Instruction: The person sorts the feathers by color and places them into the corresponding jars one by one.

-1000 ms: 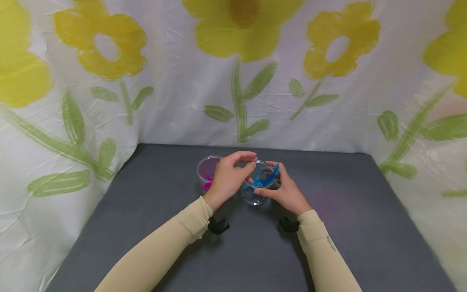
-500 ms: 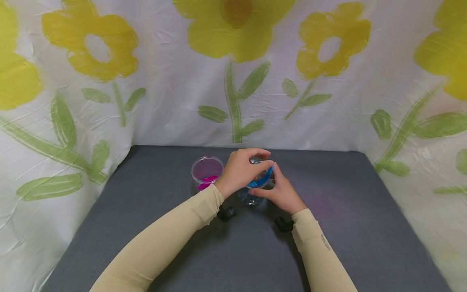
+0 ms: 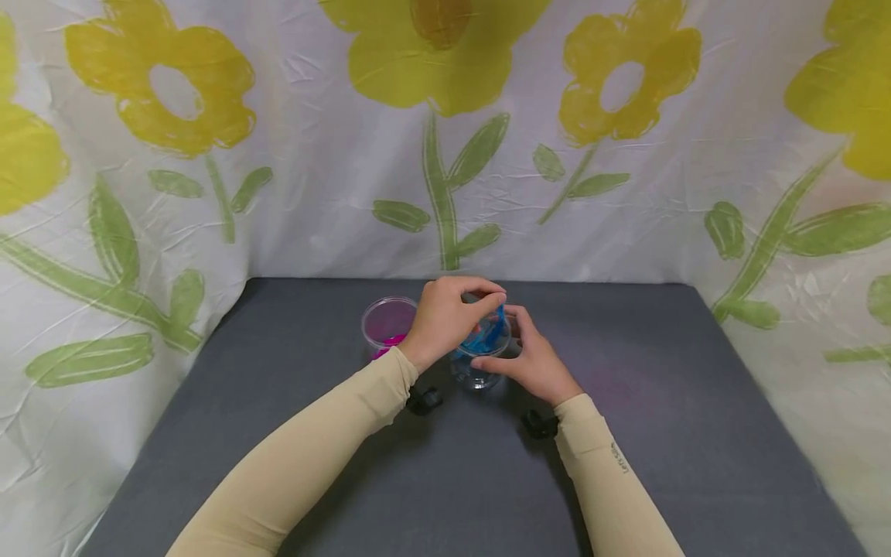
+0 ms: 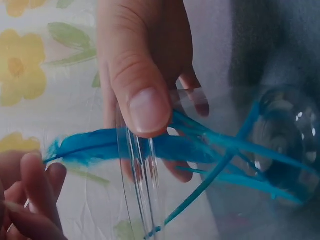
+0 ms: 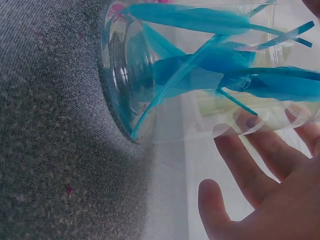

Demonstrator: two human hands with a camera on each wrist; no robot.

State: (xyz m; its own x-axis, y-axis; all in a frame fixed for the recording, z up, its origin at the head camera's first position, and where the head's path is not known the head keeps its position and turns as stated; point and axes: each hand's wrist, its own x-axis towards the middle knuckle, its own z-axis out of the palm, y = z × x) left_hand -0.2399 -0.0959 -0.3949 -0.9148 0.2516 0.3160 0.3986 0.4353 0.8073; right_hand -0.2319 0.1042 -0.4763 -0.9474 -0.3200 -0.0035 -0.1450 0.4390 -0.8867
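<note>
My left hand [image 3: 452, 313] is over the mouth of a clear plastic jar [image 3: 476, 377], its thumb and fingers pinching the tip of a blue feather [image 4: 90, 145]. The feather's lower part runs down inside the jar. From the right side my right hand [image 3: 532, 363] holds the jar near its rim, with the thumb against the rim in the left wrist view. Several more blue feathers [image 5: 195, 20] lie crossed inside, seen through the wall in the right wrist view. The jar's base is on the grey tabletop. In the head view my left hand hides part of the rim.
Left of the jar stands a second clear tub [image 3: 386, 319] with bright pink pieces [image 3: 390, 343] in it, partly behind my left hand. A grey cloth-covered table [image 3: 668, 433] lies beneath, backed by a white curtain [image 3: 327, 193] with painted yellow flowers.
My left hand has reached across to the jar's right rim, taken the blue feather's tip between thumb and fingers, and drawn back slightly left. My right hand stays on the jar.
</note>
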